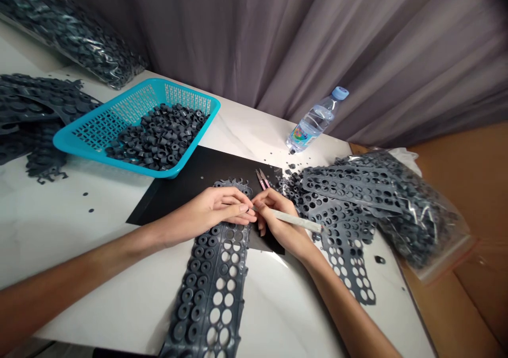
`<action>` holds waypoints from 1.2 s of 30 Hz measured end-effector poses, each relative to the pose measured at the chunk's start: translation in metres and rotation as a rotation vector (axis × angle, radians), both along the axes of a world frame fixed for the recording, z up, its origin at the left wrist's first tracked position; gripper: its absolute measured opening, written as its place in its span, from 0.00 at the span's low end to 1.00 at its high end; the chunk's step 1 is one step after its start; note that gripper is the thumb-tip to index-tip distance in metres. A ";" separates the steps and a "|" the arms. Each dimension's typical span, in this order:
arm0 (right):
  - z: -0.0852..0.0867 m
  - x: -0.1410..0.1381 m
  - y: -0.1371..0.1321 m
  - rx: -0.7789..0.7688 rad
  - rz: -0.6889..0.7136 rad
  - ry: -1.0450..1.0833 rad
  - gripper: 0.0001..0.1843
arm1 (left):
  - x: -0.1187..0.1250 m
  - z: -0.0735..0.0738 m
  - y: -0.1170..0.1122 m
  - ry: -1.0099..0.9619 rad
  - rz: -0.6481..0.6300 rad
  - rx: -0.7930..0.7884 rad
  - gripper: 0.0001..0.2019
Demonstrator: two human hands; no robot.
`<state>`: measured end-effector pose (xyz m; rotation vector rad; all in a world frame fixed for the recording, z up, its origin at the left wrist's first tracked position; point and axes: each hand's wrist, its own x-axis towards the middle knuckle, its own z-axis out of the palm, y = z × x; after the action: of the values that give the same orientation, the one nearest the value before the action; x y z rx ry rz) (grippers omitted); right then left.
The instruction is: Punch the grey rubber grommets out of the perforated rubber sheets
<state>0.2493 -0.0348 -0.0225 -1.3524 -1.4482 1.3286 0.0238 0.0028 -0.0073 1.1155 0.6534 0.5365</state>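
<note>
1. Right grip [280, 218] is closed round a pale stick [296, 219] in a pen-like hold, its tip pointing to the other hand. The stick looks stiff and light; near the tip seems the best place to hold it for fine control.
2. Left grip [228, 207] lies over the sheet [209, 276], thumb and fingers drawn together at the stick's tip. A small dark bit shows there, but whether the fingers have hold of it cannot be told.
3. The sheet runs beneath the left grip, its far end on the black mat [170, 202] and its near end on the bench [278, 300]. It appears rubbery: likely light, bendy, hard to break and fairly grippy. Round pieces fill the left rows; most holes on the right are open. The solid side edges look best for holding, since the open lattice would probably stretch or tear sooner.
4. Scissors [262, 179] lie just beyond the right grip.
5. Farther out, the basket [111, 158] holds many loose pieces [159, 136], and perforated scraps [349, 189] lie to the right beside a bag [424, 231].
</note>
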 end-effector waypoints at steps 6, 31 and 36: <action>0.000 0.000 0.000 -0.004 -0.002 -0.003 0.12 | 0.000 -0.003 0.000 0.023 -0.034 0.057 0.14; -0.002 0.001 -0.001 0.029 0.046 -0.089 0.08 | -0.001 -0.005 -0.004 0.090 -0.094 0.130 0.12; 0.001 0.000 -0.001 0.000 0.051 -0.044 0.06 | -0.001 -0.008 -0.006 0.077 -0.097 0.144 0.08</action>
<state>0.2494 -0.0357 -0.0214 -1.3608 -1.5208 1.3388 0.0230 -0.0031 -0.0152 1.3018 0.6311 0.4644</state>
